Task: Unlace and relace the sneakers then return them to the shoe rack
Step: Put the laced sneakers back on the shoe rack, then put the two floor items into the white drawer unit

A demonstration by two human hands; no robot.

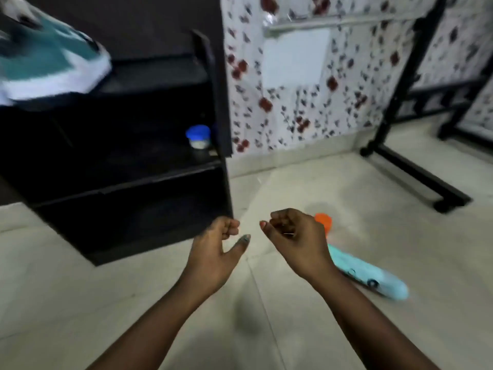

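Hovering hands: both hands hang over the pale tiled floor (pixel 293 329) in front of the person, close to each other but apart.
Left hand: the left hand (pixel 216 252) has its fingers curled in and the thumb stretched out; it holds nothing.
Right hand: the right hand (pixel 293 236) has its fingers curled towards the palm; whether it pinches something thin cannot be told.
Sneaker: a teal and white sneaker (pixel 50 60), blurred, sits on top of the black shoe rack (pixel 149 182) at the upper left, its sole at the top shelf's front edge.
Rack edge: the rack's right front corner stands just beside the left hand's knuckles.
Middle shelf: a small jar with a blue lid (pixel 198 137) stands near the right end.
Floor items: a light blue bottle with an orange cap (pixel 368 271) lies on its side just behind the right hand.
Open room: bare tiles spread between the rack and the black metal frame (pixel 416 166) at the right.
Wall: flowered covering (pixel 293 108) meets the floor behind.
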